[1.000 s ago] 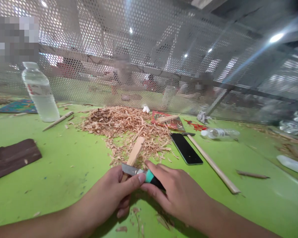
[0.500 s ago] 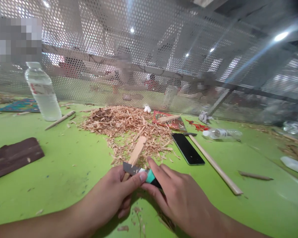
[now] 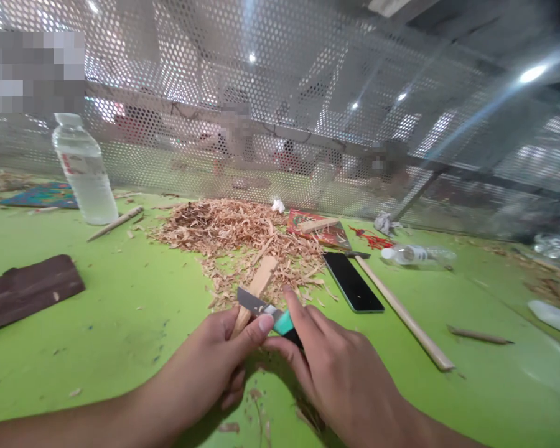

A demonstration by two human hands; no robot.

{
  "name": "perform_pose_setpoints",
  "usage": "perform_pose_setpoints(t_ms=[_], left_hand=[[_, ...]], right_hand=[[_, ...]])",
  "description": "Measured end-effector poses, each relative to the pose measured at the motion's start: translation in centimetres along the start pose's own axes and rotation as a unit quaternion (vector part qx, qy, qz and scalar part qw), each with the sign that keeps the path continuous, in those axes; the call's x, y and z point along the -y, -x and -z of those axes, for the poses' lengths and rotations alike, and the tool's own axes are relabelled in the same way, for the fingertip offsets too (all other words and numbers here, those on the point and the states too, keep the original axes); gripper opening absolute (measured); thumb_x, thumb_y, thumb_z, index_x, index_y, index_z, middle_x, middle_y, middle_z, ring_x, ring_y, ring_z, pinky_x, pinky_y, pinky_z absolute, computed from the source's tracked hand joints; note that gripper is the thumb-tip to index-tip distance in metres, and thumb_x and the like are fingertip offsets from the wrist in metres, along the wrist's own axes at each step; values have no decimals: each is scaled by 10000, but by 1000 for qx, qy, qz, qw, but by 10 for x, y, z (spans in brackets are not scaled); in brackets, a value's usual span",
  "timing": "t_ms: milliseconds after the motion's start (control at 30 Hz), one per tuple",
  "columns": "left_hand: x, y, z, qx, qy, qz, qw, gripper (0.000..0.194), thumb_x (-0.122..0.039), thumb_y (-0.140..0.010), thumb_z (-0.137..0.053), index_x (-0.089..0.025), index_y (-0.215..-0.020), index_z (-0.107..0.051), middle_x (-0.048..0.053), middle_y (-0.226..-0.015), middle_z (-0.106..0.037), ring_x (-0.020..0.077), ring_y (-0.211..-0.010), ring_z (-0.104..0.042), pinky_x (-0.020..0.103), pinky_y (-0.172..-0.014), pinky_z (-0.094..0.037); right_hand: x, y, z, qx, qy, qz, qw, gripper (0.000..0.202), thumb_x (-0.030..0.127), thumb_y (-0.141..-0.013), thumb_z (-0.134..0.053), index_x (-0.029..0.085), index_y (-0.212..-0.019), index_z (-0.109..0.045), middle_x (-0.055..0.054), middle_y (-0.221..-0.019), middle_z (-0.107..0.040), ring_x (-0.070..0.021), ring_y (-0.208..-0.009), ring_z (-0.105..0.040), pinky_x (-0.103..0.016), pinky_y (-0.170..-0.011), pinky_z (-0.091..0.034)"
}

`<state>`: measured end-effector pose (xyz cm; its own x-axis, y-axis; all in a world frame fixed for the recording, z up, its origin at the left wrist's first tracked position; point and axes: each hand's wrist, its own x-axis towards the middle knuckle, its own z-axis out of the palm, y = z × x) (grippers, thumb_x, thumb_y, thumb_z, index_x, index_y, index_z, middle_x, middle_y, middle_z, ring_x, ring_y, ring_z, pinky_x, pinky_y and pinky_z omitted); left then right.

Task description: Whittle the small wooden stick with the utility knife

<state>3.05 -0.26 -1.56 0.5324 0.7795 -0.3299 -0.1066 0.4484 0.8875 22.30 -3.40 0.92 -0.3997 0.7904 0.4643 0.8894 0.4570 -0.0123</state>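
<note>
My left hand [image 3: 224,354] is closed round the near end of a pale wooden stick [image 3: 264,275], whose flat, wider far end points away from me. A utility knife [image 3: 284,323] with a green and black handle is gripped in my right hand [image 3: 336,361]. Its grey blade [image 3: 251,301] lies across the stick, just beyond my left fingers. The left thumb presses against the knife near the base of the blade. Curled wood shavings [image 3: 228,227] are heaped on the green table [image 3: 135,311] beyond both hands.
A black phone [image 3: 353,283] and a long-handled hammer [image 3: 404,314] lie to the right, near a pencil [image 3: 480,336] and a fallen plastic bottle [image 3: 417,254]. An upright water bottle [image 3: 84,171] and a brown leather piece [image 3: 30,289] are on the left. Perforated mesh [image 3: 191,137] stands behind.
The knife blade has moved a little up the stick, away from me, and tilts more. My right hand has shifted slightly; the left keeps its hold on the stick.
</note>
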Motion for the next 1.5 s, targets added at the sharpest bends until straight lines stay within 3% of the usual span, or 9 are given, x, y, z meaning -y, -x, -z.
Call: perform_pose_setpoints(t_ms=[133,267,467,667,800,1000,1200,1367,1500], left_hand=[[-1,3,0,11,2,-4,1000,435,-628,-917,-770,-247,-908,-561,-154,-468,-373,42,-368,-226,137,-355,-277],[-2,8,-1,-13,47,-4,999,400,-608,-975,-702,-265,-906,-507,-143,-553,-363,54,-419,-189,137,-352,-225],[-1,11,4,44,116,-5,992,423,-524,-1086,-511,-209,-808,-550,-71,-666,-441,77,-510,-338,180,-479,-400],[0,8,11,50,154,12,987,355,-445,-1107,-469,-197,-901,-617,-71,-676,-420,86,-511,-286,198,-480,-358],[-4,9,14,71,148,25,986,358,-435,-1113,-470,-209,-852,-565,-76,-691,-395,83,-519,-232,186,-476,-303],[-7,10,10,100,141,6,985,422,-568,-1067,-558,-212,-842,-562,-69,-663,-445,85,-508,-314,189,-494,-398],[-3,9,8,130,95,-44,986,265,-398,-1125,-453,-230,-952,-564,-46,-609,-525,111,-496,-423,218,-516,-485],[0,7,12,122,101,-20,987,189,-353,-1123,-442,-244,-992,-524,-66,-532,-535,90,-415,-429,204,-483,-516],[-3,5,16,155,73,30,985,164,-376,-1093,-469,-245,-998,-493,-46,-570,-593,56,-329,-372,154,-357,-377]], right_hand=[[-14,-5,7,-17,-86,-39,995,691,538,-1169,-323,-8,-1465,-627,-280,-1248,-794,-380,-967,-840,-468,-679,-714],[-27,-11,9,45,-235,-137,961,560,562,-1096,-517,130,-1409,-687,-201,-1332,-779,-369,-1191,-770,-499,-970,-653],[-28,-13,10,182,-407,-257,858,616,699,-1084,-446,220,-1421,-636,-69,-898,-777,-247,-705,-750,-322,-557,-585],[-24,-5,15,172,-422,-179,872,569,666,-1095,-485,254,-1435,-680,-135,-1341,-754,-339,-1267,-698,-449,-1025,-583],[-31,-5,12,165,-428,-193,867,588,637,-1121,-454,239,-1515,-630,-146,-1421,-724,-343,-1374,-638,-504,-1149,-500],[-33,-9,14,182,-405,-147,884,498,590,-1118,-508,245,-1430,-687,-117,-1391,-749,-310,-1276,-698,-423,-1054,-539],[-34,-16,17,211,-343,-130,906,383,546,-1088,-548,205,-1121,-717,-37,-894,-752,-207,-753,-661,-307,-665,-470],[-38,-18,12,211,-320,-123,916,357,524,-1085,-559,192,-1080,-691,-3,-822,-678,-186,-727,-598,-295,-659,-419],[-38,-16,8,214,-310,-105,920,379,551,-1086,-560,196,-1030,-680,-1,-811,-665,-186,-718,-593,-293,-656,-415]])
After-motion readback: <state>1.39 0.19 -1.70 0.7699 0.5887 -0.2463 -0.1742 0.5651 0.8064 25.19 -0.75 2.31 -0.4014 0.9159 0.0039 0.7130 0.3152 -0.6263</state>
